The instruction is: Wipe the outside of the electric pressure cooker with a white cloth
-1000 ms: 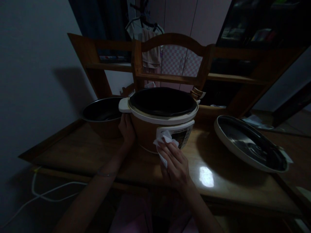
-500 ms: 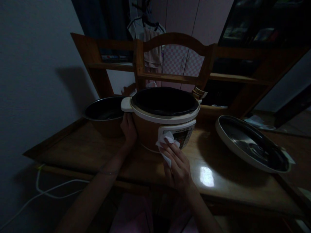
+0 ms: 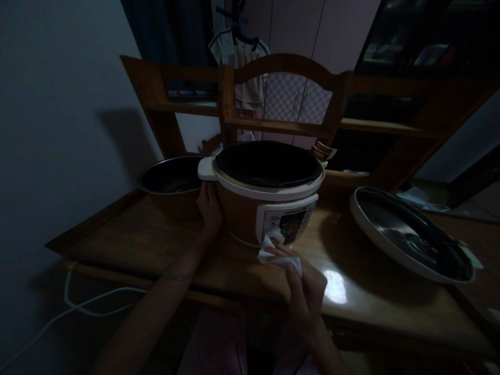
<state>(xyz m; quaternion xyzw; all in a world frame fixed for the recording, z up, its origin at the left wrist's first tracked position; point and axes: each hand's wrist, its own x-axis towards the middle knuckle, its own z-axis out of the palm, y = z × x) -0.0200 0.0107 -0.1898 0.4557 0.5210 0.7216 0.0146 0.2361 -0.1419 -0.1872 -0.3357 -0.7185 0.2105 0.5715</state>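
A brown and white electric cooker point(image 3: 240, 208) stands open on the wooden desk, its dark inside showing. My left hand point(image 3: 210, 208) grips it at the left side, just below the white handle point(image 3: 205, 169); the fingertips are partly hidden. In my right hand point(image 3: 308, 284) is a crumpled white tissue point(image 3: 269, 250), pinched and touching the lower left of the control panel point(image 3: 292, 221). A dark inner pot point(image 3: 172, 200) sits to the left, close to my left hand. The round cooker lid point(image 3: 410, 234), with a white rim, lies on the right side of the desk.
The wooden desk point(image 3: 128, 245) has a raised shelf back point(image 3: 281, 125) behind the cooker. A white cable point(image 3: 101, 314) hangs at the front left. A wall point(image 3: 58, 130) borders the left side. Clothes on hangers point(image 3: 248, 83) are beyond the desk.
My right hand has turned and shifted down and to the right with the tissue, uncovering more of the control panel. My left hand keeps its place on the cooker. The view has shifted slightly.
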